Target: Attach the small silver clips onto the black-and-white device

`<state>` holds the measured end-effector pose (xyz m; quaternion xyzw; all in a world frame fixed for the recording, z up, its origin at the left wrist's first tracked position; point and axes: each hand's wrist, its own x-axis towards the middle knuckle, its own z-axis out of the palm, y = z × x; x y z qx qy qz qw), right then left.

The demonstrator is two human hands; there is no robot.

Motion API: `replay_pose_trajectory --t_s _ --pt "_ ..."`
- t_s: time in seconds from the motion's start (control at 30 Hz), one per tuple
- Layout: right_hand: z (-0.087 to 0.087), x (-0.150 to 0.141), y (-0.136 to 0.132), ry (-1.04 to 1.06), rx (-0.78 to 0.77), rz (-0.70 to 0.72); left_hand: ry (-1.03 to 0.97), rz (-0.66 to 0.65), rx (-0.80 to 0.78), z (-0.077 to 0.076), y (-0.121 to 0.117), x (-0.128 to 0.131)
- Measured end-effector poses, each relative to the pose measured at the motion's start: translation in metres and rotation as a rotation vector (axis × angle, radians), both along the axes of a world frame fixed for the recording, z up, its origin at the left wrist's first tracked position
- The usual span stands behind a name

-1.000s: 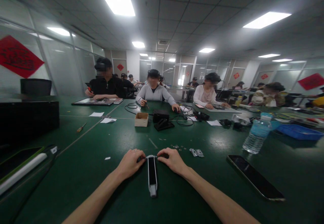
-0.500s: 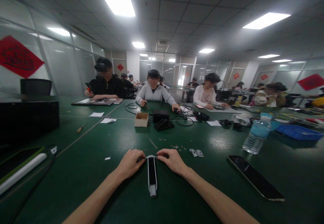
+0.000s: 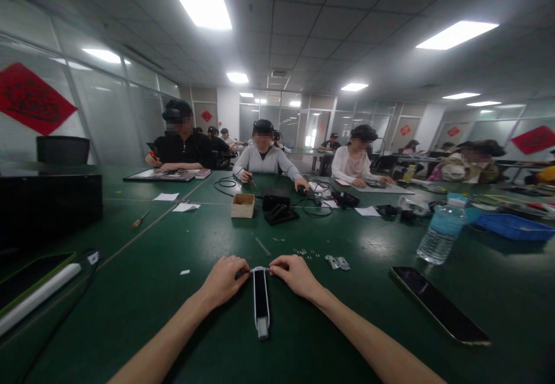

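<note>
A narrow white-framed part with a black middle (image 3: pixel 261 297) lies on the green table (image 3: pixel 329 338), its grey block-like end towards me. At its far end, short thin pieces stick out to both sides. My left hand (image 3: pixel 224 279) pinches the left one between thumb and fingers. On the other side, my right hand (image 3: pixel 293 274) has its fingertips closed at the right one. The fingers hide the tips of these pieces. Beyond my right hand lie several tiny rings (image 3: pixel 309 253) and small grey metal plates (image 3: pixel 337 262).
To the right are a phone (image 3: pixel 437 303), a water bottle (image 3: pixel 440 233) and a blue tray (image 3: pixel 515 226). Ahead stand a small box (image 3: pixel 242 206) and a black device with cables (image 3: pixel 276 199). A screwdriver (image 3: pixel 140 219) lies left. Co-workers sit across the table.
Both hands keep their hold at the far end of the narrow part, which stays in place. The whole view has shifted very slightly.
</note>
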<state>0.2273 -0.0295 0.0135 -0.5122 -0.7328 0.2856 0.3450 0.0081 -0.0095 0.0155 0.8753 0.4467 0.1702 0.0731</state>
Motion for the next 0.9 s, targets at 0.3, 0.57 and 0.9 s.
replay_pose_trajectory --t_s 0.3,0.57,0.9 --pt "0.001 -0.002 0.003 0.013 -0.077 -0.018 0.014 -0.025 0.037 -0.002 0.002 -0.001" --pt "-0.005 -0.006 0.005 0.129 -0.147 0.003 0.048 -0.048 0.077 -0.001 -0.001 0.001" --pt "-0.006 -0.011 0.0 0.021 -0.034 -0.015 0.045 -0.029 0.063 -0.002 -0.001 0.002"
